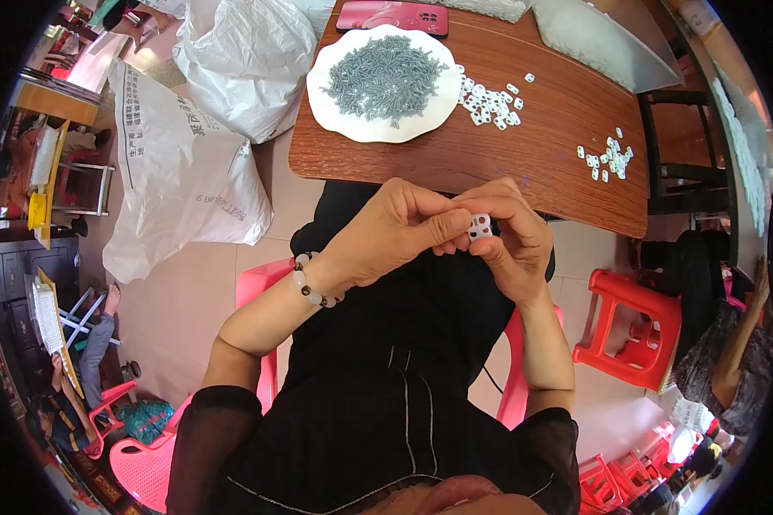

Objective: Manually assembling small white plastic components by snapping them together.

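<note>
Both my hands meet over my lap, just in front of the table's near edge. My left hand (pixel 395 232) and my right hand (pixel 511 240) pinch one small white plastic part (pixel 480 226) with dark holes between their fingertips. A bead bracelet sits on my left wrist. On the brown wooden table (pixel 524 146) stands a white plate (pixel 385 84) heaped with small grey pins. A pile of small white parts (pixel 488 99) lies to the right of the plate. Another pile of white parts (pixel 608 156) lies near the table's right edge.
A red phone (pixel 392 15) lies at the table's far edge. Big white sacks (pixel 180 163) stand on the floor to the left. I sit on a pink plastic chair (pixel 258 287); a red stool (pixel 640 322) is at the right. Other people sit at lower left and right.
</note>
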`<state>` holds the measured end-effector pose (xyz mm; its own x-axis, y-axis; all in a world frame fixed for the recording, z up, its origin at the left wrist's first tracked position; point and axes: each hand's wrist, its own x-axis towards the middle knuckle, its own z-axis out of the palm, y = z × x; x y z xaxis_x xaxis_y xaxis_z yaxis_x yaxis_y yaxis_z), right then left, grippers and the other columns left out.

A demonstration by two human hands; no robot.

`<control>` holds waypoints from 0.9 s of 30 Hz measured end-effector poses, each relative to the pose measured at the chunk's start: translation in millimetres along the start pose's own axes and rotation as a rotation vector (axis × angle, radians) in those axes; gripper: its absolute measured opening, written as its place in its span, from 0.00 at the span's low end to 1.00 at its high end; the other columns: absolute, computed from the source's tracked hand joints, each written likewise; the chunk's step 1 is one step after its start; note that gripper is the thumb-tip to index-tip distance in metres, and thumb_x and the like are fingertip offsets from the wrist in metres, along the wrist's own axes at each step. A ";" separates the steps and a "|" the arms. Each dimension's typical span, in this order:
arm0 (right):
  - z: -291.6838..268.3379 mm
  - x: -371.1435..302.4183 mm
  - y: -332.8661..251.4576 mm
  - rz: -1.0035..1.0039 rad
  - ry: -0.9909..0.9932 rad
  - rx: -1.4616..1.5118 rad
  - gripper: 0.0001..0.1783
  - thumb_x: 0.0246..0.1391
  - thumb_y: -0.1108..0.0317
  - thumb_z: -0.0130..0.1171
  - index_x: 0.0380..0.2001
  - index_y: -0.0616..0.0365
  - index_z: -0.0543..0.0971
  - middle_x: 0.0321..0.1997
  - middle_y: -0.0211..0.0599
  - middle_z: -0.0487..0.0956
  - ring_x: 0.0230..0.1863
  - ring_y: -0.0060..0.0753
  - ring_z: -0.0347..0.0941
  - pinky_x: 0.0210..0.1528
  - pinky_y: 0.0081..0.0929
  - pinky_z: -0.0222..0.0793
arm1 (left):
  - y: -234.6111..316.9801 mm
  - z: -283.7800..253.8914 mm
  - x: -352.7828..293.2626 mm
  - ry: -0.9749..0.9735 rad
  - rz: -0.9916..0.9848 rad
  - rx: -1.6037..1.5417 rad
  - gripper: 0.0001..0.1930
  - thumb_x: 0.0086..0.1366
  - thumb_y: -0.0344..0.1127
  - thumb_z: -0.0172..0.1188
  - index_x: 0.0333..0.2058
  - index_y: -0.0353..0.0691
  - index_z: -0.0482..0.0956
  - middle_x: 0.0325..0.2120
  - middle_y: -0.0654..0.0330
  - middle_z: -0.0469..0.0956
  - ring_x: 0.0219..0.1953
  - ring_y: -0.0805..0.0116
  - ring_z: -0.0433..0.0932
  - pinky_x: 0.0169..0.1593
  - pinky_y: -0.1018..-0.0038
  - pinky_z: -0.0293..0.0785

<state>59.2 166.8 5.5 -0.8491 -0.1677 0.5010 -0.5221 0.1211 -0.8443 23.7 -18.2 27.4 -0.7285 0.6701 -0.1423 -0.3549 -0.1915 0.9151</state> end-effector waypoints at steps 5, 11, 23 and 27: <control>-0.1 -0.2 0.6 -0.002 -0.015 -0.012 0.20 0.51 0.55 0.64 0.39 0.61 0.79 0.40 0.38 0.80 0.38 0.32 0.71 0.41 0.26 0.65 | -3.1 -2.0 -1.0 -0.022 -0.003 -0.050 0.13 0.65 0.38 0.61 0.28 0.33 0.83 0.19 0.68 0.75 0.23 0.83 0.68 0.28 0.83 0.65; 1.2 -2.3 1.6 -0.011 -0.014 0.015 0.22 0.51 0.55 0.64 0.42 0.61 0.79 0.41 0.39 0.80 0.38 0.32 0.70 0.42 0.28 0.65 | 2.0 0.2 -1.6 0.000 0.002 0.002 0.11 0.63 0.37 0.62 0.31 0.33 0.84 0.20 0.68 0.76 0.23 0.84 0.69 0.28 0.84 0.66; 5.3 -5.9 -6.8 -0.027 0.026 -0.033 0.22 0.51 0.58 0.63 0.42 0.65 0.80 0.43 0.45 0.82 0.38 0.37 0.75 0.42 0.28 0.69 | 2.1 5.6 -5.5 -0.016 -0.050 -0.130 0.10 0.62 0.35 0.64 0.32 0.33 0.84 0.20 0.64 0.77 0.23 0.81 0.72 0.28 0.84 0.67; 6.5 -6.8 -7.9 -0.037 0.054 -0.065 0.21 0.51 0.58 0.64 0.41 0.65 0.80 0.40 0.44 0.83 0.37 0.38 0.75 0.40 0.28 0.70 | 0.4 8.3 -7.8 0.011 -0.064 -0.182 0.09 0.61 0.34 0.64 0.31 0.34 0.84 0.20 0.64 0.77 0.23 0.81 0.72 0.28 0.84 0.66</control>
<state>69.5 160.6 7.6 -0.8315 -0.1205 0.5422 -0.5555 0.1799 -0.8119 34.1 -17.5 32.1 -0.7071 0.6776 -0.2025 -0.4999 -0.2764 0.8208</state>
